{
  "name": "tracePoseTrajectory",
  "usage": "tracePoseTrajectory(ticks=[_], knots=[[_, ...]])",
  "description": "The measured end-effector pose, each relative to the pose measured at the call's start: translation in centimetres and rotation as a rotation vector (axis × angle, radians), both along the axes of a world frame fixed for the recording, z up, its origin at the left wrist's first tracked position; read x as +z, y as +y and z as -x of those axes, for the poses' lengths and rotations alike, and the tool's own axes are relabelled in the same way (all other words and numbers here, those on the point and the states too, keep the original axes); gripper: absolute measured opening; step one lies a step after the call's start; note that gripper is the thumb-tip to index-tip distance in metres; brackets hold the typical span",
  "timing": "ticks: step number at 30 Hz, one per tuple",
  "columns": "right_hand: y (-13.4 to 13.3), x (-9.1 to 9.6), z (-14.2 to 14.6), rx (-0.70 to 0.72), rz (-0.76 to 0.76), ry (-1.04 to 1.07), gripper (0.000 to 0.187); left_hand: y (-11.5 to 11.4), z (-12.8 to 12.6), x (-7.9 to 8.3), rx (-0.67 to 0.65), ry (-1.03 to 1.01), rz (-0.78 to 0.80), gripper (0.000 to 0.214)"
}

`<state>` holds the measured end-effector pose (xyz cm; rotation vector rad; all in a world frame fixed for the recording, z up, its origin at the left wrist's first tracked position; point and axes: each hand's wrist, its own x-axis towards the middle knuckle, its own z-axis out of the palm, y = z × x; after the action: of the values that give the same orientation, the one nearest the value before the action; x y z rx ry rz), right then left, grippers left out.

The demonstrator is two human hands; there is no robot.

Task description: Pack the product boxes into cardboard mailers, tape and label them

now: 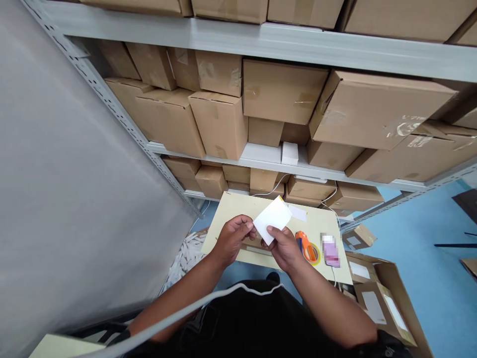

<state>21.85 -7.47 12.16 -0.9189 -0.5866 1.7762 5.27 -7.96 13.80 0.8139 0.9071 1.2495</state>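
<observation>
A white sheet of paper [273,219], probably a label, is held up tilted over the table, with a small orange-yellow mark at its top corner. My right hand [285,247] grips its lower right side, thumb on top. At its left corner, my left hand [234,239] pinches the edge between thumb and fingertips. Beneath both hands lies a brown cardboard box [250,243], partly hidden by them. Just right of my right hand rests an orange tape dispenser [306,245]. Behind the held sheet, another white sheet [298,213] lies flat on the pale table [223,211].
A purple, pixelated device [331,252] with a cable sits at the table's right. Metal shelves [231,37] packed with cardboard boxes [285,92] rise ahead. An open carton [400,293] of boxes stands right; white scraps [184,258] lie left, beside a grey wall [74,174]. A white cable [179,315] crosses in front of me.
</observation>
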Motion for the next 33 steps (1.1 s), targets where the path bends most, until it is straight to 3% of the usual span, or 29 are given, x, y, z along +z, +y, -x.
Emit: tracePoseTrajectory(ticks=[6, 12, 18, 26, 33], knots=[[-3.5, -0.1, 3.7, -0.044, -0.017, -0.006, 0.036, -2.5, 3.5, -0.4, -0.051, -0.024, -0.016, 0.030], [-4.7, -0.3, 4.9, -0.040, -0.022, -0.033, 0.037, -3.2, 4.8, -0.5, -0.058, -0.032, -0.011, 0.026], [-4.4, -0.2, 5.2, -0.001, -0.001, -0.020, 0.038, -3.2, 5.0, -0.6, -0.064, -0.066, 0.015, 0.029], [-3.8, -0.8, 5.3, 0.192, 0.087, 0.060, 0.028, -3.1, 3.7, -1.3, -0.190, -0.150, 0.050, 0.034], [-3.5, -1.0, 4.2, 0.072, 0.063, 0.011, 0.038, -3.0, 3.4, -1.8, -0.102, -0.090, 0.031, 0.032]])
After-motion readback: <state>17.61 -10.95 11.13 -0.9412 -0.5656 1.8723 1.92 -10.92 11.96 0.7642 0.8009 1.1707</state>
